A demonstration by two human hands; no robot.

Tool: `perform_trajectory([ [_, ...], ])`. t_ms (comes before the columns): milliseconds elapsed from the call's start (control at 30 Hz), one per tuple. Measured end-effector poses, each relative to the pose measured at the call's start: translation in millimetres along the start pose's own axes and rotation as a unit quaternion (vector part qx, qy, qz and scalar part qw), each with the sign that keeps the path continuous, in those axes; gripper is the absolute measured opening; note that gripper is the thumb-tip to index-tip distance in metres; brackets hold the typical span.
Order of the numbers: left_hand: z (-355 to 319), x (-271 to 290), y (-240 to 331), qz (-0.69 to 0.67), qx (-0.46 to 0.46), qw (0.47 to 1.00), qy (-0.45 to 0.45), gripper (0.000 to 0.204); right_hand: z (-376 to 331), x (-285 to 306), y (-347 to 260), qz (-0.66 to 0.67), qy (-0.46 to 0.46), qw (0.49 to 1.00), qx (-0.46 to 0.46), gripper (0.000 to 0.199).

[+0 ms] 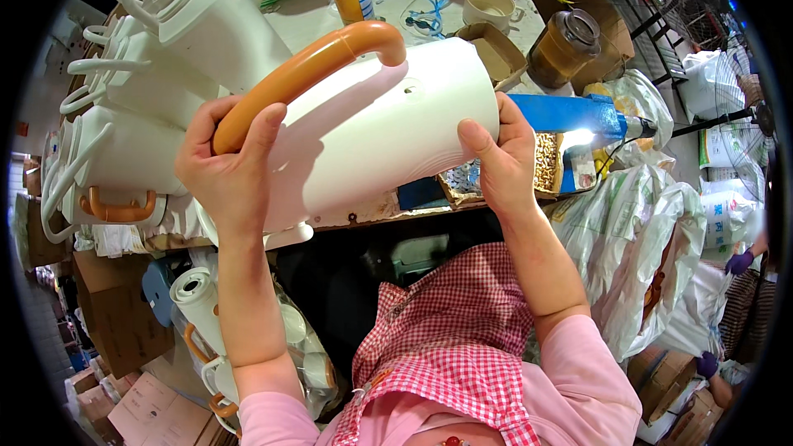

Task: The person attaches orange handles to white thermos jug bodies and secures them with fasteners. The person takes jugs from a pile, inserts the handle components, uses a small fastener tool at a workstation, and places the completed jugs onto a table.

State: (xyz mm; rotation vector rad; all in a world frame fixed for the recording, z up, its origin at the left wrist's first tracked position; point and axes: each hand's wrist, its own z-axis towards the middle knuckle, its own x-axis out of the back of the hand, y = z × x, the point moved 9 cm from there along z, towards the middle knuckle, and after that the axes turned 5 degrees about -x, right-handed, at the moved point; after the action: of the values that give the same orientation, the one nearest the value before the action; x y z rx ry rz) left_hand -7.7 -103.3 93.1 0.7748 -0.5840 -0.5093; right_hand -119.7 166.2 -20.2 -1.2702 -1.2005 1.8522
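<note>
A white jug body point(372, 136) lies sideways between my hands, raised over the near part of the worktable. Its curved orange-brown handle point(301, 70) arches along the upper side, and its right end rests near a small hole in the white wall. My left hand point(231, 165) is closed round the handle's left end, thumb on top. At the opposite end my right hand point(508, 157) clasps the rim of the body, its thumb lying on the white surface. The fingers behind the body are hidden. Just beyond my right hand is a blue machine arm point(553, 113) with a bright lamp.
Several white jugs point(211, 29) are stacked on the left. A spray can point(353, 0), a cup point(489, 7) and a brown lidded jar point(564, 45) stand at the back. Brass-coloured small parts point(546, 161) fill a box at right. Gloved hands point(739, 263) of another person show far right.
</note>
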Motion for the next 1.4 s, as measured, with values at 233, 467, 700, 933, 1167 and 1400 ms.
perform_trajectory([
  [233, 1.5, -1.4, -26.0, -0.017, 0.046, 0.999, -0.020, 0.026, -2.4, -10.7, -5.8, -0.030, 0.004, 0.999, -0.019, 0.036],
  [467, 25.4, -37.3, 14.3, 0.197, -0.034, 0.964, -0.176, 0.036, -5.9, -12.8, -4.1, -0.100, -0.011, 0.993, -0.064, 0.045],
  [700, 33.7, -124.6, 40.2, 0.210, -0.113, 0.868, -0.435, 0.031, 0.4, -16.2, -5.7, -0.130, -0.026, 0.988, -0.080, 0.044],
  [933, 31.7, -117.4, 30.6, 0.107, -0.002, 0.896, -0.431, 0.030, 5.5, -10.2, 1.4, -0.145, -0.029, 0.983, -0.110, 0.046],
  [1167, 27.3, -120.2, 40.0, 0.102, -0.043, 0.886, -0.449, 0.029, 5.4, -10.2, 2.1, -0.157, -0.044, 0.980, -0.111, 0.047],
  [1400, 21.6, -122.6, 42.8, 0.117, -0.005, 0.876, -0.468, 0.033, 7.4, -10.6, 4.8, -0.147, -0.046, 0.983, -0.104, 0.048],
])
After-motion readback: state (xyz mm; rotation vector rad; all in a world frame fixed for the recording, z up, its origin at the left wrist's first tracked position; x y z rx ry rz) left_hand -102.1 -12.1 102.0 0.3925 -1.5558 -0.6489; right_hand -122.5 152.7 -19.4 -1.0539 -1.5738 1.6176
